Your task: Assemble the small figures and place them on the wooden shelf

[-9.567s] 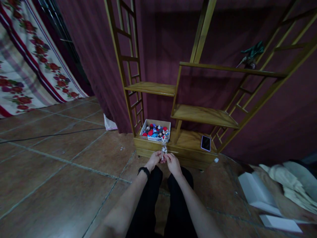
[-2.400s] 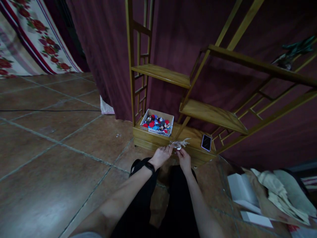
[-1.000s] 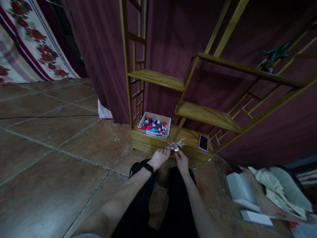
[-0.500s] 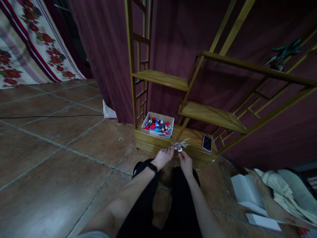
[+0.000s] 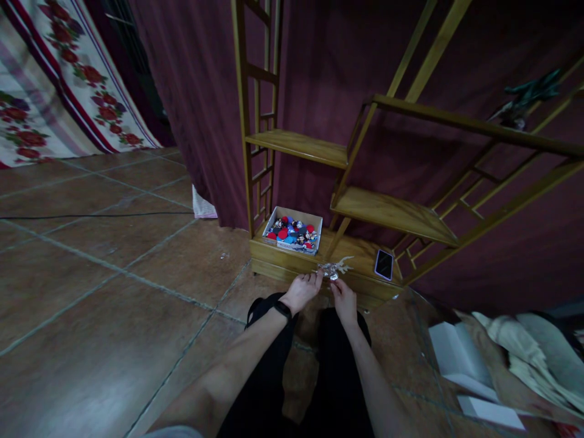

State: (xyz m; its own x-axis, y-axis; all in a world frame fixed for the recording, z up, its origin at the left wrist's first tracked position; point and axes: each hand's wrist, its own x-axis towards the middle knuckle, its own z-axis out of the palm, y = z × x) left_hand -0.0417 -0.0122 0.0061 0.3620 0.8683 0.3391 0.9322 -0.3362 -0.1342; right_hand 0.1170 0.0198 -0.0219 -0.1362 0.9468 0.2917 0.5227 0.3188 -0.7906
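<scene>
Between my two hands is a small silvery-white figurine [image 5: 336,267] with thin branching parts that stick out to the right. My left hand [image 5: 305,289], with a dark band on the wrist, has its fingers closed on the figurine's left side. From below, my right hand [image 5: 344,300] pinches its lower edge. The fingers hide part of it, and its fine detail is too small to make out. Left of and beyond the hands, a cardboard box [image 5: 318,224] full of small red, blue, black and white figures stands on the shelf base.
A wooden display rack [image 5: 387,210] with stepped shelves rises in front of me. On its base lies a phone [image 5: 384,264]. A dark green figure [image 5: 531,91] sits on the upper right shelf. White boxes [image 5: 460,356] and cloth lie on the floor at right.
The view has shifted very slightly. Both hands keep the same hold on the figurine, with little visible movement.
</scene>
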